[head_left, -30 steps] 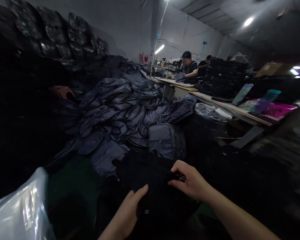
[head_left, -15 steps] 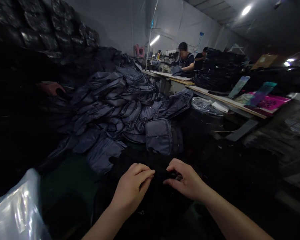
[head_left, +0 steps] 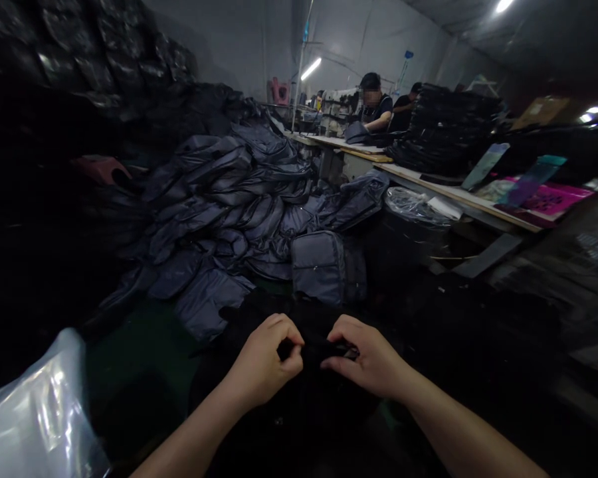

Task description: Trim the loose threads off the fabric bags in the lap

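A black fabric bag (head_left: 299, 415) lies in front of me, so dark that its outline is mostly lost; a small metal glint shows on it. My left hand (head_left: 269, 362) is closed in a pinch at the bag's upper part, thumb against forefinger. Just to the right, my right hand (head_left: 371, 358) has its fingers curled round a small dark tool (head_left: 350, 354) with a pale metallic glint, its kind unclear. Its fingertips point toward the left hand, with a narrow gap between the two. What lies between the fingertips is too dark to make out.
Beyond the hands is a heap of grey bags (head_left: 239, 192), with one upright grey backpack (head_left: 319, 265) nearest. Clear plastic (head_left: 44, 411) lies at lower left. A long worktable (head_left: 458, 192) runs along the right; a person (head_left: 376, 109) sits at it, near stacked black pieces (head_left: 448, 133).
My left hand has turned slightly, and its thumb and forefinger now form a rounder pinch. My right hand has stayed almost in place. The view has tilted slightly.
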Tool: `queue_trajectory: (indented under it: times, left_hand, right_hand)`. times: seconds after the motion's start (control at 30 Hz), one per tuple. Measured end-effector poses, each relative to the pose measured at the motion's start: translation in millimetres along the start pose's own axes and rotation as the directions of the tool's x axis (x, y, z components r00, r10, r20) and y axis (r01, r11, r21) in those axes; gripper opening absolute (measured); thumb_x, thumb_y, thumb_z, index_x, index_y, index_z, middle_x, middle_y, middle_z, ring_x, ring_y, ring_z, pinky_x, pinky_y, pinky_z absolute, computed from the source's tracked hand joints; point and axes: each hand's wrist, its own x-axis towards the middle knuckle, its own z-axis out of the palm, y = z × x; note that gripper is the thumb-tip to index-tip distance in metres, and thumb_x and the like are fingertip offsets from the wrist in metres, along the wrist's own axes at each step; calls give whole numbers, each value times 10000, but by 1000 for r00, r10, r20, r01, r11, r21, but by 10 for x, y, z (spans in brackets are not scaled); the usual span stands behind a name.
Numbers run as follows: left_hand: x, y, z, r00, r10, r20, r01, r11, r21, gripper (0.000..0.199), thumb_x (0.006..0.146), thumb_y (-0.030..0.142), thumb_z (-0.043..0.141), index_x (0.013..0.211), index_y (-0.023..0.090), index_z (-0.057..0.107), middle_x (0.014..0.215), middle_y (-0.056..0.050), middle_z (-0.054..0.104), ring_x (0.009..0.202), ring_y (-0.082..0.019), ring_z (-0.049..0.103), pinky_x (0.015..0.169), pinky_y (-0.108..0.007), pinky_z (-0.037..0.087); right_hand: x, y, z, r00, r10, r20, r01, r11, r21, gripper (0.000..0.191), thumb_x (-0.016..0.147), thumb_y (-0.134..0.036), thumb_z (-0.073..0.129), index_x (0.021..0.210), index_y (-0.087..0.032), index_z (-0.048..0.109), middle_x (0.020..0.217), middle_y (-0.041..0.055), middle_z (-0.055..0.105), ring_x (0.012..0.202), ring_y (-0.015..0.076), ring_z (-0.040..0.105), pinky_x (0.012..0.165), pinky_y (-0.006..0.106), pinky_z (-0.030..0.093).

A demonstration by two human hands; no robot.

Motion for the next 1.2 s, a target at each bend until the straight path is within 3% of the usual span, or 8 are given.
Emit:
queue_trajectory:
  times: [0.13, 0.27, 0.4, 0.6, 0.97, 1.07, 1.2]
  left_hand:
    - [6, -65, 5, 999, -31, 32, 33, 996, -88, 122, 705, 74, 515, 718, 195, 515, 789, 5, 545, 778, -128, 522, 733, -264, 407]
    - [10, -107, 24, 999, -45, 21, 48, 990, -133, 100, 735, 96, 505, 734, 195, 520, 801, 3, 545, 775, -125, 526, 737, -262, 410]
    - [6, -114, 49, 999, -41, 1, 41, 992, -122, 91, 740, 108, 505, 751, 197, 523, 810, -2, 553, 772, -130, 530, 725, -266, 414]
    - [-25, -81, 65, 998, -47, -49, 43, 996, -82, 71, 750, 127, 495, 751, 194, 520, 805, -12, 559, 779, -143, 533, 735, -286, 418]
    - [-57, -123, 100, 997, -31, -65, 25, 996, -90, 81, 756, 122, 493, 754, 191, 535, 782, -9, 548, 736, -130, 517, 639, -244, 407]
    - [-47, -95, 100, 997, -39, -68, 32, 995, -95, 74, 751, 129, 501, 744, 190, 543, 778, -8, 557, 737, -131, 525, 661, -249, 411]
    - [-63, -120, 50, 985, -142, -100, 122, 975, -187, 60, 777, 185, 498, 758, 191, 554, 786, -6, 589, 759, -140, 555, 725, -269, 428]
  right_hand:
    - [5, -32, -62, 999, 15, 44, -13, 999, -40, 258, 730, -338, 714, 896, -214, 560, 857, -10, 537, 737, 124, 535, 645, 226, 409]
    - [68, -146, -238, 988, 55, 142, -45, 996, -77, 411, 721, -425, 703, 1017, -221, 504, 918, -1, 556, 784, 140, 552, 667, 230, 421]
    - [198, -292, -361, 972, 34, 233, 26, 968, -250, 269, 853, -423, 541, 1001, -204, 495, 920, 15, 569, 762, 143, 562, 659, 244, 408]
    - [370, -439, -326, 952, -16, 305, 176, 845, -505, 191, 860, -382, 541, 868, -192, 552, 835, 28, 596, 721, 165, 578, 594, 252, 369]
    - [519, -577, -198, 915, -78, 397, 333, 703, -629, 165, 813, -330, 609, 822, -168, 581, 790, 57, 625, 686, 187, 589, 543, 260, 345]
    - [530, -539, -202, 919, -73, 388, 316, 725, -612, 160, 816, -326, 607, 828, -168, 584, 793, 54, 623, 691, 182, 585, 556, 257, 351]
    - [490, -343, -277, 973, -30, 228, 127, 898, -422, 174, 844, -362, 575, 876, -192, 584, 838, 26, 614, 744, 163, 580, 623, 253, 393]
